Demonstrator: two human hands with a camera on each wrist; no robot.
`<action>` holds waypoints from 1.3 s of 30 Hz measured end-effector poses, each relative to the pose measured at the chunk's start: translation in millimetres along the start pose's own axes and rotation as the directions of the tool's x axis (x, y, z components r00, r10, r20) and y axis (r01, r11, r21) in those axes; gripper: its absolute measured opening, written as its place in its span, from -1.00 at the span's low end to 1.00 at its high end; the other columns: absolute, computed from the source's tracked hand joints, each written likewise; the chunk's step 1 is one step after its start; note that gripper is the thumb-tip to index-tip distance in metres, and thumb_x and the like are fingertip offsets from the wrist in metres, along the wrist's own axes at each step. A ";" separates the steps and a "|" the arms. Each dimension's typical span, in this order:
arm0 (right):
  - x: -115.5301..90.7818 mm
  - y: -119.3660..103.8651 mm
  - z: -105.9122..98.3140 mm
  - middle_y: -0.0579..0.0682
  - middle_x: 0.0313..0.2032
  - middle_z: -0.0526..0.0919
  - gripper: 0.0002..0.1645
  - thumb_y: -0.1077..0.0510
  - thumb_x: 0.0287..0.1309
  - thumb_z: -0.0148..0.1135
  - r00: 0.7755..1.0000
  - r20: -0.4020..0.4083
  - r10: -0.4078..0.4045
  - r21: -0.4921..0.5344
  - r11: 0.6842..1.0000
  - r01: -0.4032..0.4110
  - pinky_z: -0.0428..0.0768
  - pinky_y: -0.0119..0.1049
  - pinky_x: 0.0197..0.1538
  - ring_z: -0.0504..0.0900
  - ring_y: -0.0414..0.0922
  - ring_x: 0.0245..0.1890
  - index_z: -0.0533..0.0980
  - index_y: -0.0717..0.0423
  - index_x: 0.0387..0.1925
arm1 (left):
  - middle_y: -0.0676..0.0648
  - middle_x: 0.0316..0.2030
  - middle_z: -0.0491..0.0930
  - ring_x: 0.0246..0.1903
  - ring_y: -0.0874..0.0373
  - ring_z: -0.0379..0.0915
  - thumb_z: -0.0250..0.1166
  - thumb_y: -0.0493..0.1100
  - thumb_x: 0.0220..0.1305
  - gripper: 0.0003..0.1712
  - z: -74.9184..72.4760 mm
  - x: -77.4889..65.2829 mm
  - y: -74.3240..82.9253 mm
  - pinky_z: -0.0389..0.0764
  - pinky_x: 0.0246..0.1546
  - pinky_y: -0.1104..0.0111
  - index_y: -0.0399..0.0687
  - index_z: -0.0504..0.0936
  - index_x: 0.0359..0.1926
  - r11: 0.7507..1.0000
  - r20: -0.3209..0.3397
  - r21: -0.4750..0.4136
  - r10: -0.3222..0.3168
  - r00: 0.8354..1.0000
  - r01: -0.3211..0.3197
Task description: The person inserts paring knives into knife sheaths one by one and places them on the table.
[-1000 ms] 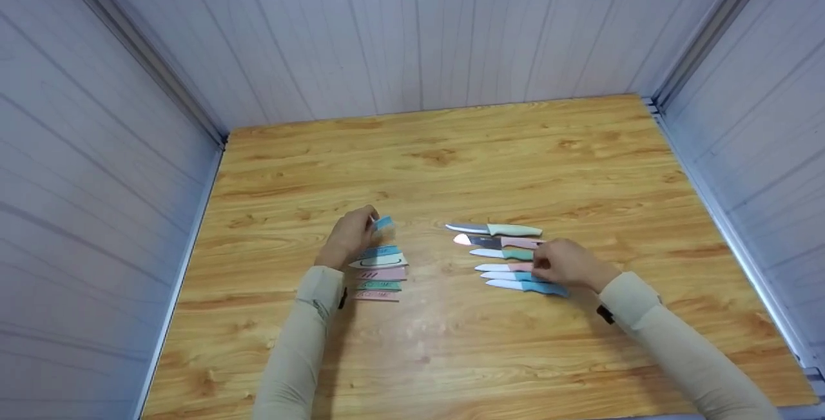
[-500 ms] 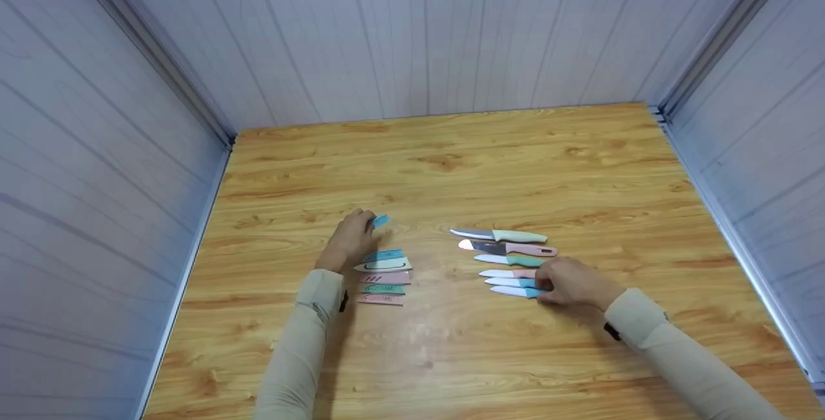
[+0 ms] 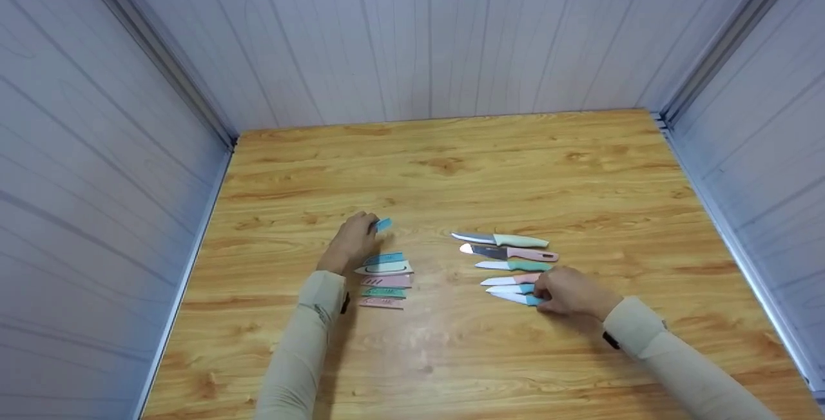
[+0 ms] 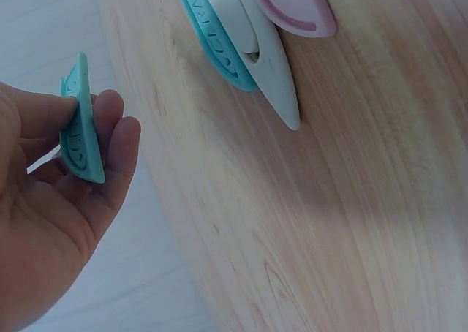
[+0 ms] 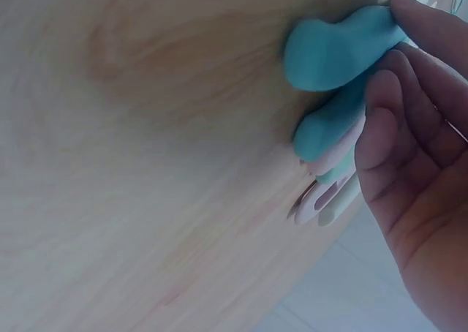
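Note:
My left hand [image 3: 351,239] pinches a small blue knife sheath [image 4: 82,127] between thumb and fingers, above the table. Below it in the head view lie a blue sheath [image 3: 385,258], a white sheath [image 3: 387,268], a pink sheath [image 3: 388,281], a green sheath [image 3: 385,292] and another pink sheath [image 3: 382,303]. On the right, my right hand [image 3: 570,291] pinches the handle of the nearest blue-handled knife [image 5: 322,54]. A second blue-handled knife [image 5: 329,127] lies close beside it. The fingers partly cover both handles in the head view.
Beyond the right hand lie a white-handled knife [image 3: 521,241], a pink-handled knife [image 3: 530,254], a green-handled knife [image 3: 528,266] and a smaller pink-handled knife [image 3: 499,281]. All blades point left. Panelled walls [image 3: 412,40] enclose the wooden table [image 3: 425,368] at back and sides.
My right hand has moved toward the near end of the knife row and now pinches the nearest blue-handled knife, whose blade has turned slightly. The left hand keeps holding its blue sheath.

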State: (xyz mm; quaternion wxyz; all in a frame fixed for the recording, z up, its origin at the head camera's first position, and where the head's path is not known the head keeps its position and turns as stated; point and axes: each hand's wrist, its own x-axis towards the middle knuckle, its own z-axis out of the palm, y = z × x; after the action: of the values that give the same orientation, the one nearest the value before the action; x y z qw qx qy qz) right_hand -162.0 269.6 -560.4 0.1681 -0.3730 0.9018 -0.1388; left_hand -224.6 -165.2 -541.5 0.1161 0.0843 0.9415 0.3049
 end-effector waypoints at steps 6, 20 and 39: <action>2.0 -3.2 -0.5 -0.29 -0.60 0.42 -0.82 0.07 0.03 0.41 0.999 0.030 0.035 0.014 0.999 -0.036 0.36 -0.38 -0.51 0.29 -0.32 -0.61 0.56 0.00 -0.52 | -0.11 -0.16 0.46 -0.28 0.08 0.39 -0.10 -0.20 0.48 -0.67 -0.6 0.5 0.2 0.46 -0.23 0.21 -0.21 0.51 0.06 1.000 -0.002 0.015 0.024 1.000 -0.024; 2.4 -1.5 4.3 -0.29 -0.60 0.37 -0.74 0.07 -0.03 0.44 1.000 -0.002 0.031 -0.005 1.000 -0.031 0.33 -0.38 -0.52 0.29 -0.31 -0.61 0.46 -0.05 -0.55 | -0.08 -0.20 0.47 -0.31 0.08 0.38 -0.06 -0.18 0.45 -0.70 3.3 1.2 2.6 0.44 -0.26 0.22 -0.18 0.53 0.01 1.000 -0.025 0.028 0.015 1.000 -0.014; 12.6 -4.9 -18.5 -0.24 -0.50 0.42 -0.92 0.19 0.13 0.31 0.992 -0.115 -0.053 0.175 0.982 0.073 0.36 -0.37 -0.46 0.33 -0.30 -0.53 0.53 0.00 -0.39 | -0.04 -0.38 0.51 -0.50 0.14 0.35 -0.09 -0.20 0.46 -0.73 5.0 0.2 15.4 0.39 -0.45 0.30 -0.19 0.48 0.00 0.998 0.002 -0.044 0.051 0.999 -0.051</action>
State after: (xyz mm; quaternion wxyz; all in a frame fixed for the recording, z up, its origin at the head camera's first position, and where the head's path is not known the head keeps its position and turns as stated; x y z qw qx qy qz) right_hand -174.7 259.5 -544.3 0.1466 -0.3765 0.8814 -0.2447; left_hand -222.0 -150.1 -536.3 0.1115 0.1061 0.9320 0.3281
